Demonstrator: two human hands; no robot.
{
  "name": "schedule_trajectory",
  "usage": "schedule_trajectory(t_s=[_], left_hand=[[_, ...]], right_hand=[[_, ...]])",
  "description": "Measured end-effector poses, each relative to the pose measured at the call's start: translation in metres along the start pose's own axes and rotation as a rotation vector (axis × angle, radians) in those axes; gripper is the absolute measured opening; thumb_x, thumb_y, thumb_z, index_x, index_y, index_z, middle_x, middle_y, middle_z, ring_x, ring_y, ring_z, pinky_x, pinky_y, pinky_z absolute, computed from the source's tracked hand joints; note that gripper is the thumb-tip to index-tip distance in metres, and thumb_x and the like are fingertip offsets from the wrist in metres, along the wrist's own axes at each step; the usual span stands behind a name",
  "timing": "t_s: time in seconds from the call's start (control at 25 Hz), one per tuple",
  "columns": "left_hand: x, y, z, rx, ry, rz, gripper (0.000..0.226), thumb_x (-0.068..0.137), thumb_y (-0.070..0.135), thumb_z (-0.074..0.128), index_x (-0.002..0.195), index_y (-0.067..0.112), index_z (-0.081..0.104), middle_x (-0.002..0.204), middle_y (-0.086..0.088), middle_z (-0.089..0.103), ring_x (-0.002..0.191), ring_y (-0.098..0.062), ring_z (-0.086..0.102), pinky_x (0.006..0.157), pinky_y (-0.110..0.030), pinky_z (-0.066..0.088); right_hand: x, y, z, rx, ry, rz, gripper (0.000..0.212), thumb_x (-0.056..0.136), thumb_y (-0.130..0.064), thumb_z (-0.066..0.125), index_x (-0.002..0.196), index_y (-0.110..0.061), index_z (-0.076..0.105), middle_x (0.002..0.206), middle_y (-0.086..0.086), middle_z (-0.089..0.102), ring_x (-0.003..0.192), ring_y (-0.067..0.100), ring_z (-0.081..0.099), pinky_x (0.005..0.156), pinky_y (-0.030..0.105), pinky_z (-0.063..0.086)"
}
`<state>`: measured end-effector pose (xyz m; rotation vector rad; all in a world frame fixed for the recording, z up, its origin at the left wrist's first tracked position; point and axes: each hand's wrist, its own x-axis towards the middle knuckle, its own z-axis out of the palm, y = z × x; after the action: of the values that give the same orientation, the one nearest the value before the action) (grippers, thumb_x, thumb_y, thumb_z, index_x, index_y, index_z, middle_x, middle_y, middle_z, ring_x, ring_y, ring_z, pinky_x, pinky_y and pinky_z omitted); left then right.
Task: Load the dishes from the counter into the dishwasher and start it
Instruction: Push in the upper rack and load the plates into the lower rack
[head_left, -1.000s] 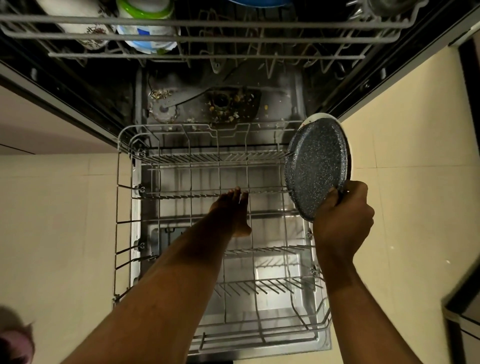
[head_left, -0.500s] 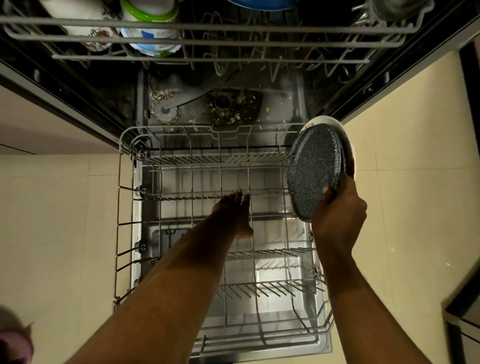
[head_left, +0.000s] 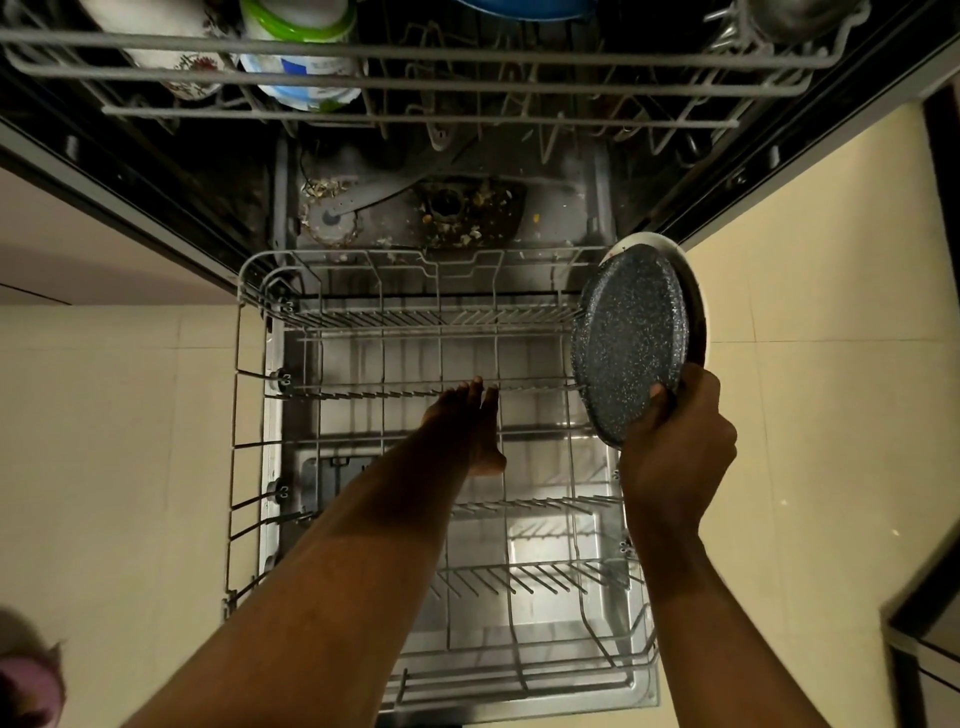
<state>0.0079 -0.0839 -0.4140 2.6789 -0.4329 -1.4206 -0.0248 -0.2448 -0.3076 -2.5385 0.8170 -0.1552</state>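
The lower dishwasher rack (head_left: 249, 364), grey wire with rows of tines, is pulled out over the open door. My right hand (head_left: 680, 447) grips a dark speckled plate (head_left: 628, 343) by its lower edge, with a white-rimmed plate (head_left: 693, 291) stacked behind it. Both plates stand on edge at the rack's right side, near the back. My left hand (head_left: 470, 421) reaches into the rack's middle with straight fingers touching a row of tines.
The upper rack (head_left: 467, 88) juts out above, holding a floral cup (head_left: 192, 78), a white, green and blue container (head_left: 306, 67) and a blue dish (head_left: 519, 5). Food bits lie around the tub's filter (head_left: 452, 208). Beige floor tiles flank the door; a cabinet corner (head_left: 924, 639) stands right.
My right hand has carried the plates slightly left and turned them more edge-on over the rack's right side. My left hand has stayed in place on the tines.
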Motion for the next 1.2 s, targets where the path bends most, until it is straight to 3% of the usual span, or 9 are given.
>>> schedule_trajectory(t_s=[0.16, 0.36, 0.6, 0.76, 0.92, 1.2], left_hand=[[0.001, 0.001, 0.0, 0.01, -0.005, -0.002, 0.101, 0.092, 0.042, 0.06, 0.156, 0.014, -0.013, 0.163, -0.014, -0.015, 0.151, -0.029, -0.005, 0.122, -0.038, 0.003], [0.003, 0.0, 0.0, 0.003, -0.018, -0.008, 0.102, 0.091, 0.042, 0.061, 0.156, 0.013, -0.013, 0.163, -0.014, -0.015, 0.151, -0.03, -0.005, 0.122, -0.039, 0.003], [0.003, -0.001, 0.0, 0.029, -0.03, -0.012, 0.1, 0.092, 0.044, 0.058, 0.156, 0.014, -0.013, 0.163, -0.014, -0.014, 0.151, -0.03, -0.006, 0.122, -0.04, 0.001], [-0.001, 0.004, 0.003, 0.087, -0.013, -0.04, 0.098, 0.094, 0.049, 0.055, 0.156, 0.016, -0.013, 0.163, -0.016, -0.015, 0.15, -0.035, -0.011, 0.122, -0.045, -0.004], [-0.017, 0.011, 0.011, 0.111, 0.045, -0.044, 0.092, 0.096, 0.037, 0.053, 0.156, 0.016, -0.013, 0.162, -0.016, -0.019, 0.15, -0.035, -0.013, 0.12, -0.048, -0.006], [-0.094, -0.011, 0.006, 0.01, 0.186, -0.081, 0.081, 0.099, 0.029, 0.045, 0.157, 0.016, -0.011, 0.162, -0.012, -0.02, 0.15, -0.032, -0.014, 0.121, -0.047, -0.006]], right_hand=[[0.017, -0.007, 0.003, -0.033, -0.13, -0.016, 0.04, 0.093, -0.003, 0.05, 0.132, -0.011, 0.052, 0.111, 0.022, 0.067, 0.1, 0.043, 0.062, 0.083, 0.043, 0.05], [0.024, -0.016, 0.003, -0.054, -0.05, -0.013, 0.036, 0.093, -0.005, 0.05, 0.128, -0.012, 0.059, 0.109, 0.022, 0.068, 0.098, 0.042, 0.064, 0.085, 0.043, 0.052], [0.007, -0.005, 0.013, -0.12, -0.297, 0.019, 0.042, 0.093, -0.004, 0.053, 0.134, -0.014, 0.055, 0.126, 0.02, 0.061, 0.113, 0.041, 0.058, 0.095, 0.039, 0.047], [0.0, 0.003, 0.016, -0.143, -0.396, -0.005, 0.043, 0.093, -0.006, 0.054, 0.135, -0.014, 0.053, 0.129, 0.016, 0.06, 0.114, 0.038, 0.058, 0.092, 0.035, 0.047], [-0.015, 0.009, 0.017, -0.176, -0.49, -0.052, 0.042, 0.089, -0.003, 0.056, 0.13, -0.011, 0.055, 0.125, 0.015, 0.063, 0.112, 0.035, 0.06, 0.088, 0.032, 0.047], [-0.06, -0.007, 0.011, -0.254, -0.558, -0.198, 0.056, 0.088, -0.009, 0.058, 0.141, -0.012, 0.041, 0.134, 0.013, 0.053, 0.117, 0.034, 0.055, 0.09, 0.039, 0.048]])
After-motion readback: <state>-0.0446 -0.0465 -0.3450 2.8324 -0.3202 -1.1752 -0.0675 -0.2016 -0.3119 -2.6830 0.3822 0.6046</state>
